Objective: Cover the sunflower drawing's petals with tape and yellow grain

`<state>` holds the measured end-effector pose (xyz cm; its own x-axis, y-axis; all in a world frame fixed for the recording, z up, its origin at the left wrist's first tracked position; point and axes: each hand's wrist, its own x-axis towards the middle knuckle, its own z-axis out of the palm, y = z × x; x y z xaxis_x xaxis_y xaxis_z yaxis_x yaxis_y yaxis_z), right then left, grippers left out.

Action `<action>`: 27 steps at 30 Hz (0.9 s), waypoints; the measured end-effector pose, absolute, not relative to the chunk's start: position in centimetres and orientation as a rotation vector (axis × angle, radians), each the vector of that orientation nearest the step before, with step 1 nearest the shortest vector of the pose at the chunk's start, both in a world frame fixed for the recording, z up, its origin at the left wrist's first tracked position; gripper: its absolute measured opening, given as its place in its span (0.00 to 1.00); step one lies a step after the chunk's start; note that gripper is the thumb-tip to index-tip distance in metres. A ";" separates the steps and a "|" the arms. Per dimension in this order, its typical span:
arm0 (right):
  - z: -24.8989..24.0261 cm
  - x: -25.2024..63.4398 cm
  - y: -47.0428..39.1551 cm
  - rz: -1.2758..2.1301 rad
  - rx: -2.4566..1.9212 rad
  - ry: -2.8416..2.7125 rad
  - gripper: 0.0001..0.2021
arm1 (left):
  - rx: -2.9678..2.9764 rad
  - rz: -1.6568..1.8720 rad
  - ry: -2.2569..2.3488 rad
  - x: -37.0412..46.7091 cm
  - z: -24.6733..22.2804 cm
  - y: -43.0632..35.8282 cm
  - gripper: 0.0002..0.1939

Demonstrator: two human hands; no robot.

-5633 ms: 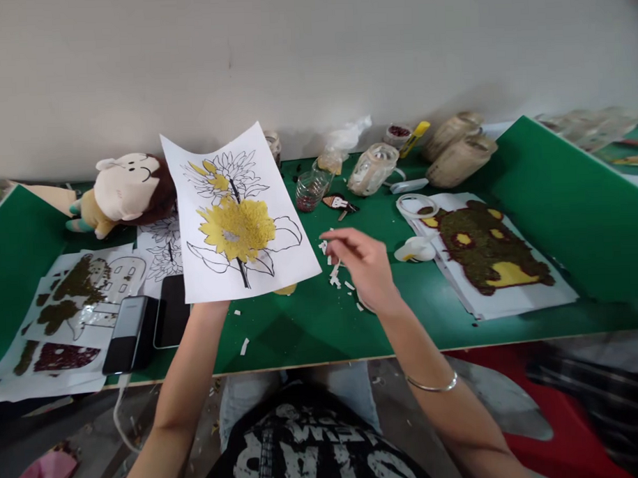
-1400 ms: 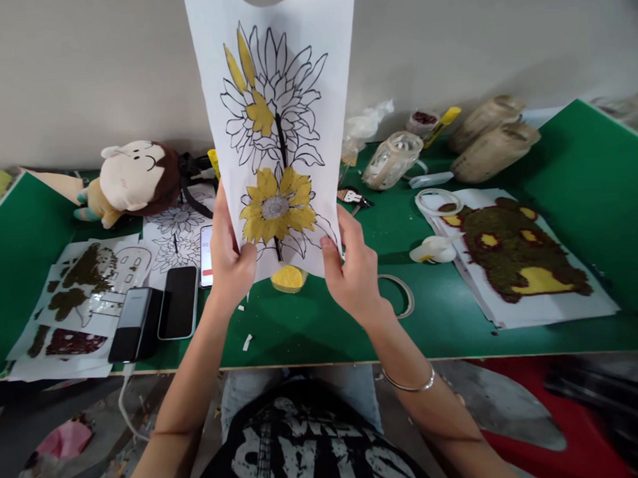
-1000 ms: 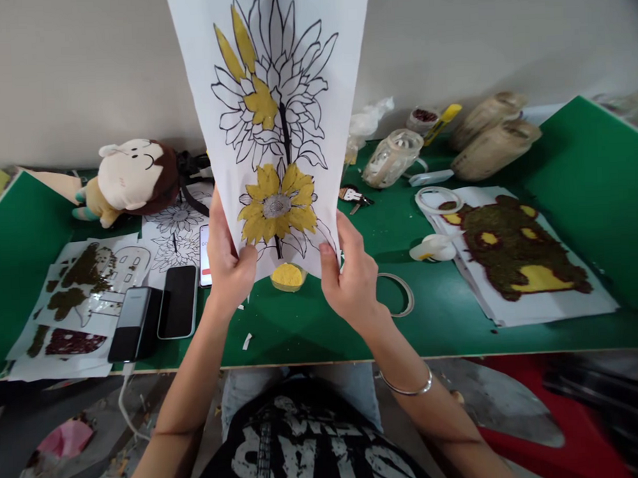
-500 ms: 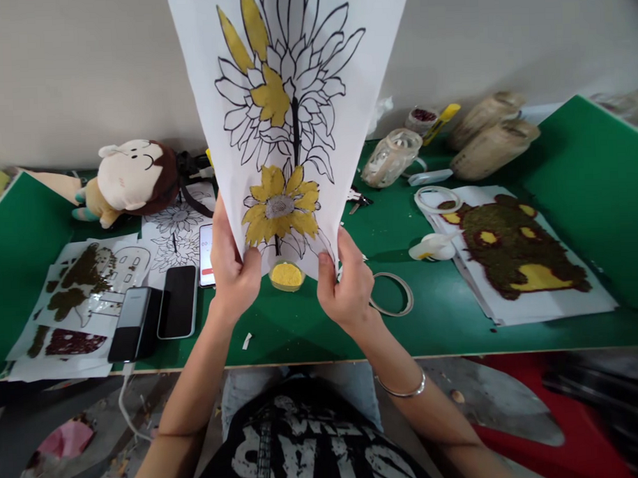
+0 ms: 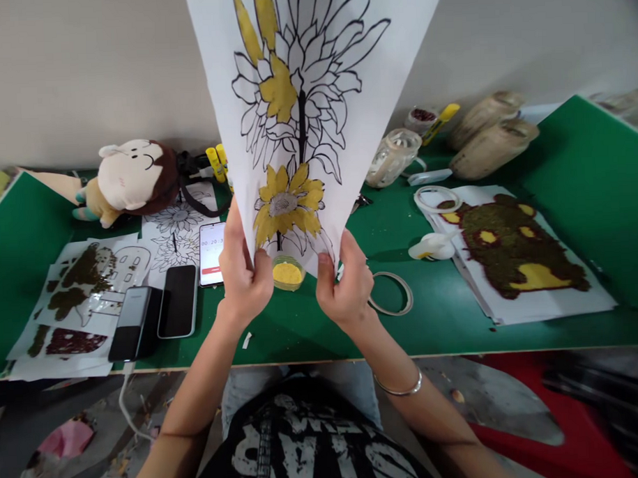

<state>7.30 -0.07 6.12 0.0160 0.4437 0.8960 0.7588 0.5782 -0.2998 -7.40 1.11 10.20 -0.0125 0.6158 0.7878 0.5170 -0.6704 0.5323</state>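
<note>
A white sheet of paper (image 5: pixel 357 119) with black flower outlines is held up in front of me, its top running out of view. Yellow fills most petals of the lower flower and several shapes of the upper one. My left hand (image 5: pixel 246 276) pinches the sheet's lower left corner, thumb in front. At the lower right corner my right hand (image 5: pixel 346 280) grips it the same way. Between the hands, on the green table, stands a small clear jar of yellow powder (image 5: pixel 287 275), partly hidden by the paper's lower edge.
A power bank (image 5: pixel 135 324), a dark phone (image 5: pixel 177 302) and a lit phone (image 5: pixel 211 255) lie at left, near a plush doll (image 5: pixel 133 174). A tape roll (image 5: pixel 392 294), a white bottle (image 5: pixel 432 247) and a bear picture (image 5: pixel 512 246) lie right. Jars (image 5: pixel 394 156) stand behind.
Both hands still hold the sheet. It has shifted a little to the right and tilted, with my left hand moving right. More of the lit phone and the yellow tubes now shows.
</note>
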 end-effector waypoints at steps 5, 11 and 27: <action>6.0 7.1 -0.3 -0.293 -0.981 -1.591 0.31 | 2.143 1.811 1.120 -6.6 10.1 0.5 0.33; 5.8 7.1 -0.5 -0.322 -0.994 -1.582 0.30 | 2.068 1.783 1.093 -5.9 9.9 -0.1 0.33; 4.9 7.4 -0.7 -0.374 -0.909 -1.535 0.33 | 2.107 1.877 1.097 -5.5 9.4 -0.9 0.34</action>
